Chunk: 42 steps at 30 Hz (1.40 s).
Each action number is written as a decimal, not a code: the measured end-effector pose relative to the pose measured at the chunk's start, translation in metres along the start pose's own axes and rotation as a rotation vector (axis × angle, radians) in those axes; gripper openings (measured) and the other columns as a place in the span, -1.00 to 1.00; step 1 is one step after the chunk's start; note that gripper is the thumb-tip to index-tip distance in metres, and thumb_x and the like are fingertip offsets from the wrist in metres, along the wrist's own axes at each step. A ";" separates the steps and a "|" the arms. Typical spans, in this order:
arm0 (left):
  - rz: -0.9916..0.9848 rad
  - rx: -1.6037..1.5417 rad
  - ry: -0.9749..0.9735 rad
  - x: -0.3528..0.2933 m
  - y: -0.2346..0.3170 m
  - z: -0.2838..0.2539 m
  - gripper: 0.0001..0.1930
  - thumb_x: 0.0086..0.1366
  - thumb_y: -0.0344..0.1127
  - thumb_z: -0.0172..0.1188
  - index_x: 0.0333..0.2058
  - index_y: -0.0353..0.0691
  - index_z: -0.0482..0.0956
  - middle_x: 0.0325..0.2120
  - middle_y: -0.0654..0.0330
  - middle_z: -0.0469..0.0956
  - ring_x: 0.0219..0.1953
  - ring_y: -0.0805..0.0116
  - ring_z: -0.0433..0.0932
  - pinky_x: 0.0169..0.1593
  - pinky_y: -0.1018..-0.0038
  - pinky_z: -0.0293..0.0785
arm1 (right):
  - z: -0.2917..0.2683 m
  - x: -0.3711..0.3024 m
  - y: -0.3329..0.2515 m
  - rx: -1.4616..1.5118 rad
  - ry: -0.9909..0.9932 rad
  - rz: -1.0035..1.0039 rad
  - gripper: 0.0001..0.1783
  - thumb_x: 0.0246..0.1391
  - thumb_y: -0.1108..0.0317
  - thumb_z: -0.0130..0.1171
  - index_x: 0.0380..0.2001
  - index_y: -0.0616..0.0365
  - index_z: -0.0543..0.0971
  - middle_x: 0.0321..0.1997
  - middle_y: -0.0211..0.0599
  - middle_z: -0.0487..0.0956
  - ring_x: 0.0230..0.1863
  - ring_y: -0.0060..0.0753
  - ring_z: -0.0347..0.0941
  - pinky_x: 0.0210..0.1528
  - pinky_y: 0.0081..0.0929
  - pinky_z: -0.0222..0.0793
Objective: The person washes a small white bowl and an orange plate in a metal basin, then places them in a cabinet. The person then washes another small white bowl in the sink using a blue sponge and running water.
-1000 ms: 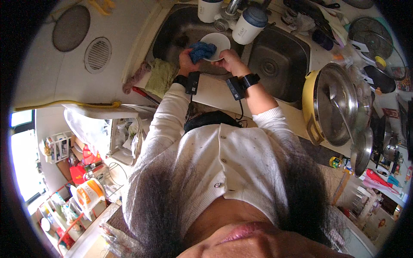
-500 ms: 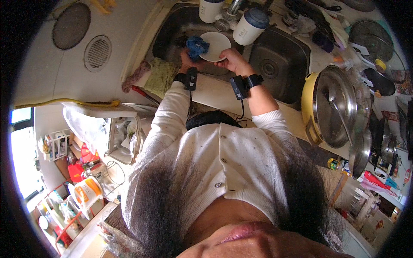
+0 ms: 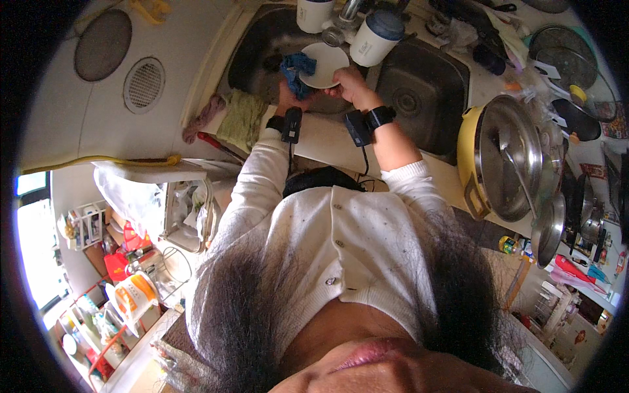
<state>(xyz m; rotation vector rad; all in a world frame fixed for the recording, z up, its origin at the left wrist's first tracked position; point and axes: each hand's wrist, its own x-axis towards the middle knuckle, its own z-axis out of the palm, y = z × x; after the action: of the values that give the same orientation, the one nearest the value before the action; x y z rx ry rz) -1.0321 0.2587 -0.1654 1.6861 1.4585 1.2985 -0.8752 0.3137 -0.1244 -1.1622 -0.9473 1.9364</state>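
Note:
Over the left sink basin (image 3: 262, 49), my right hand (image 3: 352, 85) grips the near rim of a small white plate (image 3: 325, 62). My left hand (image 3: 288, 98) presses a blue sponge cloth (image 3: 296, 69) against the plate's left edge. Both wrists wear black bands with small black devices. A tap (image 3: 347, 13) stands just beyond the plate, between two white cups.
The right sink basin (image 3: 422, 85) lies beside the hands. A yellow pot with a steel lid (image 3: 508, 157) sits on the counter to the right. A green cloth (image 3: 241, 118) hangs on the sink's near edge. Round mesh covers (image 3: 101, 42) lie on the left counter.
Plate and sponge have moved slightly farther into the left basin. The sponge shifted from the plate's middle to its left edge.

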 end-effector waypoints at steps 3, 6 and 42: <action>0.064 -0.455 -0.214 0.004 -0.026 0.001 -0.51 -0.04 -0.36 0.32 -0.07 -0.16 0.43 -0.11 0.14 0.48 -0.13 0.26 0.48 -0.03 0.39 0.43 | 0.004 0.000 -0.003 -0.012 -0.001 -0.067 -0.63 -0.20 0.58 -0.16 -0.21 0.41 0.39 -0.53 0.00 0.49 -0.68 -0.20 0.42 -0.70 -0.46 0.35; 0.181 -0.262 -0.134 0.011 -0.059 0.002 -0.48 -0.07 -0.46 0.31 -0.07 -0.17 0.38 -0.12 0.19 0.45 -0.07 0.33 0.43 -0.02 0.40 0.44 | 0.004 -0.001 -0.006 -0.043 0.069 -0.028 -0.62 -0.20 0.59 -0.17 -0.21 0.41 0.38 -0.54 0.00 0.49 -0.68 -0.21 0.43 -0.71 -0.46 0.34; -0.161 -0.130 -0.054 0.035 -0.082 0.005 -0.36 -0.38 -0.13 0.40 -0.16 -0.06 0.54 -0.21 0.12 0.55 -0.14 0.13 0.50 0.01 0.20 0.33 | 0.010 -0.013 0.001 -0.253 0.030 -0.213 -0.50 -0.10 0.60 -0.12 0.02 0.19 0.33 -0.25 -0.12 0.52 -0.40 -0.17 0.51 -0.53 -0.36 0.45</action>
<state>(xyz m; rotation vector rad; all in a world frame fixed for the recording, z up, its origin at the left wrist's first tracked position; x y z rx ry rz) -1.0637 0.3136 -0.2287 1.4771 1.4162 1.2234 -0.8796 0.2999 -0.1164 -1.1728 -1.2741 1.6605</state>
